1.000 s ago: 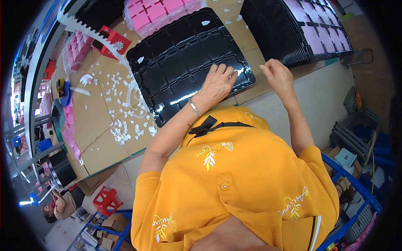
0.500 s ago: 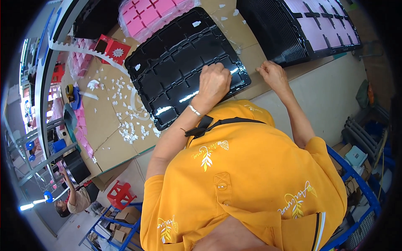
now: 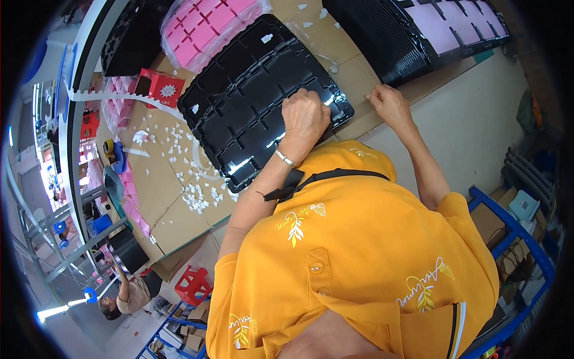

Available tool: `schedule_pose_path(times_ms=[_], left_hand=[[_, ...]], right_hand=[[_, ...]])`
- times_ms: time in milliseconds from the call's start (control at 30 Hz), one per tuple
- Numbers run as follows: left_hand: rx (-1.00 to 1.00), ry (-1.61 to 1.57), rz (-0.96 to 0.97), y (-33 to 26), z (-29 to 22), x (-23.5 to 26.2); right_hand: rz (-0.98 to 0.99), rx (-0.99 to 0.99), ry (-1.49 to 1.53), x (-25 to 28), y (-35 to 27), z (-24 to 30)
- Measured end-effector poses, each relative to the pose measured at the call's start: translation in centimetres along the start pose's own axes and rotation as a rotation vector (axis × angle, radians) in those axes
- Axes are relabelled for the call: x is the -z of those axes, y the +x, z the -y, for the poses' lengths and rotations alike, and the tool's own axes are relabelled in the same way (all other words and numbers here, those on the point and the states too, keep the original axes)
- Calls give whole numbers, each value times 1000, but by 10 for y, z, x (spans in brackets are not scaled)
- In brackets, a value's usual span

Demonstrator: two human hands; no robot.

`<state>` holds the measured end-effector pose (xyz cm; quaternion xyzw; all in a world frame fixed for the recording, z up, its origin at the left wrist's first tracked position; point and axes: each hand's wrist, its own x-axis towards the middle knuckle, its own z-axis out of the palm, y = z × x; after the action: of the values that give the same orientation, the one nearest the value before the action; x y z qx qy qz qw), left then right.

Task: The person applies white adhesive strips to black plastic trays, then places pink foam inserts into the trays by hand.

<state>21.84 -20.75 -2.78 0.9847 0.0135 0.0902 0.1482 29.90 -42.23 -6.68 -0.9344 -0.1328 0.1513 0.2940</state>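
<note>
A black plastic tray [image 3: 251, 102] with many moulded compartments lies on the cardboard-covered table [image 3: 179, 203]. My left hand [image 3: 305, 113] presses down on the tray's near right part, fingers curled onto its surface. A thin bracelet circles that wrist. My right hand [image 3: 391, 105] rests flat on the cardboard just right of the tray's corner, holding nothing. My yellow shirt fills the lower half of the view.
A pink foam sheet [image 3: 206, 30] in clear wrap lies behind the tray. A stack of black trays with pale pink inserts [image 3: 430, 30] stands at the back right. White scraps [image 3: 179, 149] litter the cardboard left of the tray, near a small red box [image 3: 161, 87]. A person crouches at lower left.
My left hand has slid a little further onto the tray. The right hand has lowered from a raised, pinching pose to rest on the cardboard.
</note>
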Motion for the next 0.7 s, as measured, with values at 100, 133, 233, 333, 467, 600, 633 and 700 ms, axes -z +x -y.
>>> schedule_pose_path(times_ms=[100,133,233,333,467,600,633,700], left_hand=[[41,-33,11,-4,4,3],[55,-46,28,-6,6,5],[-15,-126,-31,-11,14,11],[-194,-136,3,-6,14,19],[-229,-174,74,1,23,19],[-203,-210,196,10,27,23],[-208,-191,223,12,26,25],[-189,-172,267,16,27,28]], right_hand=[[4,-5,2,-1,-3,0],[6,-8,-1,-2,-4,1],[-3,-5,-11,-3,-7,0],[1,-12,-18,-4,-9,1],[-20,32,-26,-7,-9,1],[-35,29,-30,-6,-12,0],[-27,16,-36,-6,-13,1],[-31,20,-37,-5,-14,-1]])
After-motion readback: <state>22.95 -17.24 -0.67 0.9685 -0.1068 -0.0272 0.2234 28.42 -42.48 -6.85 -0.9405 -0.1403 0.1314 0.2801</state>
